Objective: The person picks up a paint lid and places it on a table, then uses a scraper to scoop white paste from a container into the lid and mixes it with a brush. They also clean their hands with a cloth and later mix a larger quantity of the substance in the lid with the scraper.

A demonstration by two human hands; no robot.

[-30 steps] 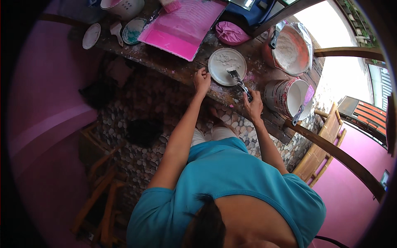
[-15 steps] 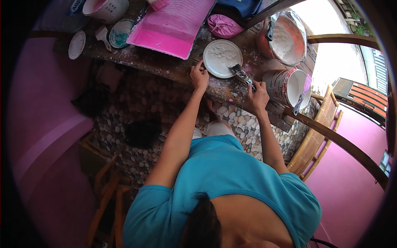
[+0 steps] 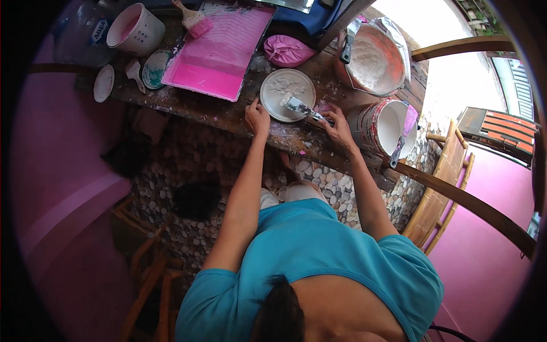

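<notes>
Right hand (image 3: pixel 340 129) clamped on scraper (image 3: pixel 308 111) over round lid (image 3: pixel 274 102), left hand (image 3: pixel 258 118) at lid's eight o'clock, grip unclear

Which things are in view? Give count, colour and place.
Table: 1, brown, upper half
Round lid: 1, white, table edge
Scraper: 1, black-white, over lid
Tray: 1, pink, lid's left
Brushes: 2, pink, whitish, tray and left
Small lids: 2, white, teal-stained, left
Tub: 1, white, left
Bundle: 1, pink, behind lid
Bucket: 1, orange, right
Pail: 1, white, right
Spatula: 1, purple, at pail
Bench: 1, tan, right
Walls: 2, pink, both sides
Floor: 1, multicoloured, below
Left grip: 1, bare, beside lid
Right grip: 1, bare, on scraper
</notes>
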